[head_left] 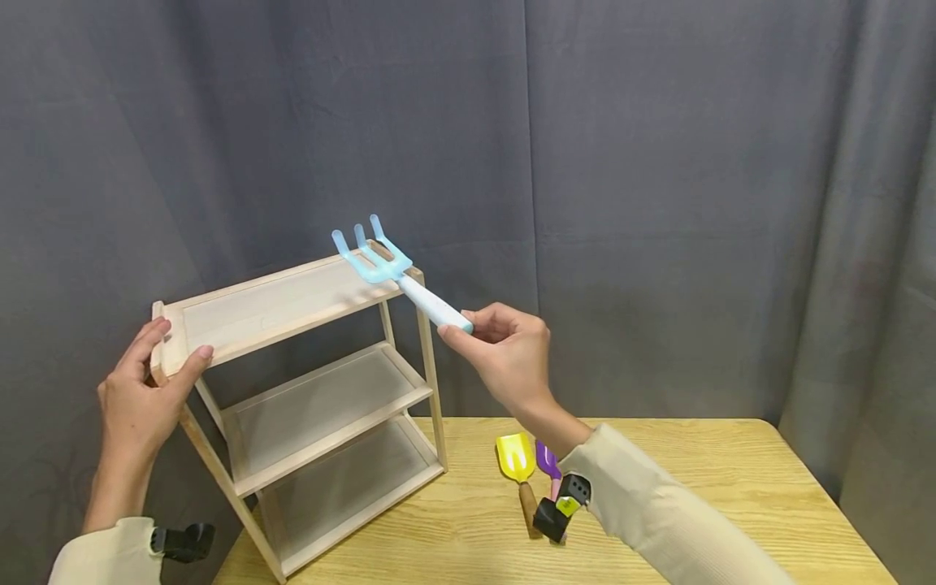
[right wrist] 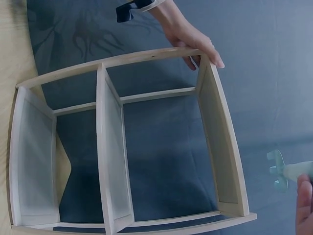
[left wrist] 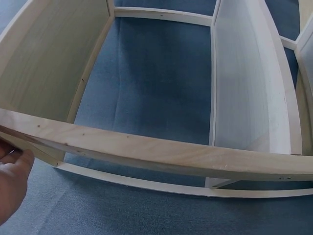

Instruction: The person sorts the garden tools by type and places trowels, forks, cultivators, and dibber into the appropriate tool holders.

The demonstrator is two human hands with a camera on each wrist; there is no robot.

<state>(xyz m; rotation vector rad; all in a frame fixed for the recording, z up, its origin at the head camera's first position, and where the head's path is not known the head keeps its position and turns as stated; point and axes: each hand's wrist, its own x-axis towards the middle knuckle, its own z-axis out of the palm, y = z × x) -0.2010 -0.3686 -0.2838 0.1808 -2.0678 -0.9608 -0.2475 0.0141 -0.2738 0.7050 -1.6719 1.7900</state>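
Observation:
My right hand (head_left: 512, 349) pinches the end of the white handle of a light-blue toy rake (head_left: 380, 264), its three tines tilted up above the top board of a wooden three-tier shelf (head_left: 336, 435). At that shelf's upper left end my left hand (head_left: 142, 390) grips the corner, thumb over the front edge and fingers at the side. The left wrist view shows part of the left hand (left wrist: 12, 181) by the wooden frame. In the right wrist view the rake (right wrist: 279, 170) is apart from the shelf's top.
On the wooden table (head_left: 695, 487) lie a yellow toy shovel (head_left: 515, 457) with a brown handle and a purple one (head_left: 545, 459), partly hidden behind the right wrist camera. A grey curtain (head_left: 658, 203) hangs behind the table. The shelf stands at the table's left side.

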